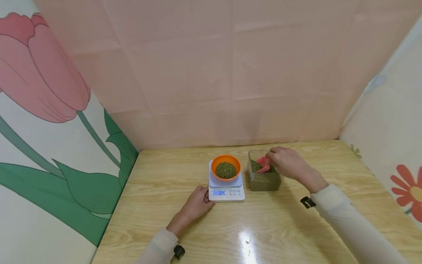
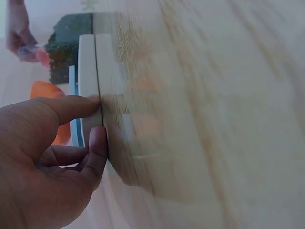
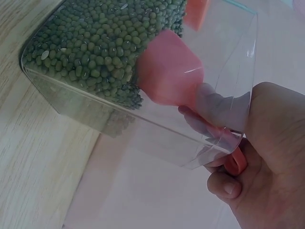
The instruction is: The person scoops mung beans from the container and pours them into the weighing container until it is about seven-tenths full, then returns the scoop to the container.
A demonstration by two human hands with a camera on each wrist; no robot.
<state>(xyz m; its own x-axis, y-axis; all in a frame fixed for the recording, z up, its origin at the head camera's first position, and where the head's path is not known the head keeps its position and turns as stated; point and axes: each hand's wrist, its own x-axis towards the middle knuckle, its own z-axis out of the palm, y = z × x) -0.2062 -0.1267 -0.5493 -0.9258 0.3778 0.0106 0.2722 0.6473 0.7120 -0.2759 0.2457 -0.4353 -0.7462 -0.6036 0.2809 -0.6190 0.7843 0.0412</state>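
A white digital kitchen scale (image 1: 226, 197) stands on the table with its display lit, the digits looking like 334. On its platform sits an orange bowl (image 1: 226, 157) holding mung beans (image 1: 225, 170). My left hand (image 1: 196, 203) grips the scale's front left corner; in the left wrist view its thumb and curled fingers (image 2: 97, 140) touch the casing. To the scale's right is a clear container (image 1: 265, 187) of mung beans (image 3: 102, 43). My right hand (image 1: 287, 161) holds a pink scoop (image 3: 171, 71) by its handle inside that container, the scoop's edge against the beans.
The wood-grain table (image 1: 158, 172) runs back to a pink paper-covered wall (image 1: 197, 91). Flower-painted panels stand at left and right. A dark band (image 1: 179, 252) is at the left cuff and another (image 1: 308, 202) at the right.
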